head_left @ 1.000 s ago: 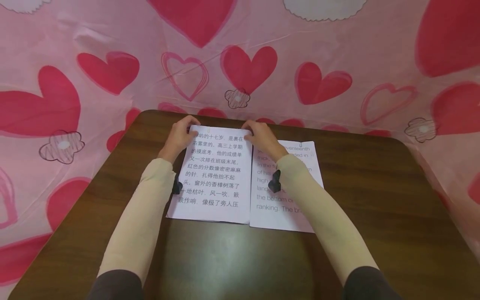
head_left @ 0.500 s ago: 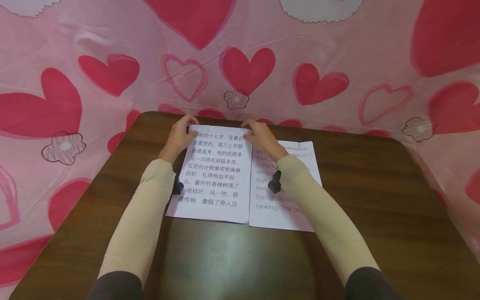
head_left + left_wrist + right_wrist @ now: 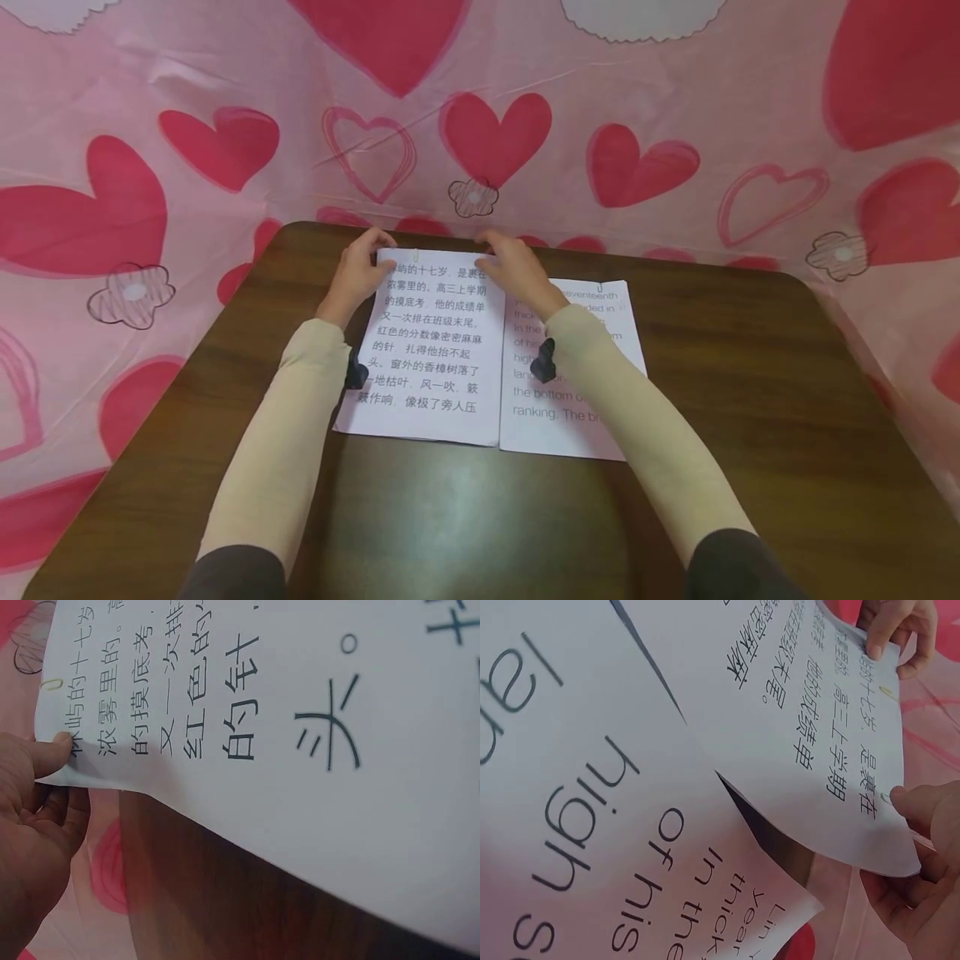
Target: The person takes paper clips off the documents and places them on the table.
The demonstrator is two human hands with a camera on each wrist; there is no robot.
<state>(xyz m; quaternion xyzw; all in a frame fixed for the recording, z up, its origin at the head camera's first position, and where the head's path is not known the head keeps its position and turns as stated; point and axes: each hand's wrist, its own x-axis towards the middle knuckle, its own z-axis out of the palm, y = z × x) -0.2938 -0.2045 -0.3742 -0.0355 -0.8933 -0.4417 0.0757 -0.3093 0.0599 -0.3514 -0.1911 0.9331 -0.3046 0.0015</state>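
A stack of white sheets printed with large Chinese characters (image 3: 427, 367) lies at the middle of the table, its top edge lifted. A yellow paper clip (image 3: 51, 685) sits on that edge. My left hand (image 3: 356, 273) pinches the top left corner, thumb on the print and fingers behind. At the top edge near the right corner, my right hand (image 3: 517, 271) pinches the stack, thumb on the face and fingers underneath, as the right wrist view shows. Thin, pale wire (image 3: 886, 798) peeks out by the right thumb.
Directly right of the stack lie white sheets printed in English (image 3: 558, 433), with a paper clip (image 3: 600, 287) at their top; my right forearm crosses over them. The brown wooden table (image 3: 750, 400) ends at a pink heart-patterned cloth (image 3: 525, 50) behind.
My right hand has shifted slightly left along the top edge of the Chinese sheets. My left hand keeps its place at the corner.
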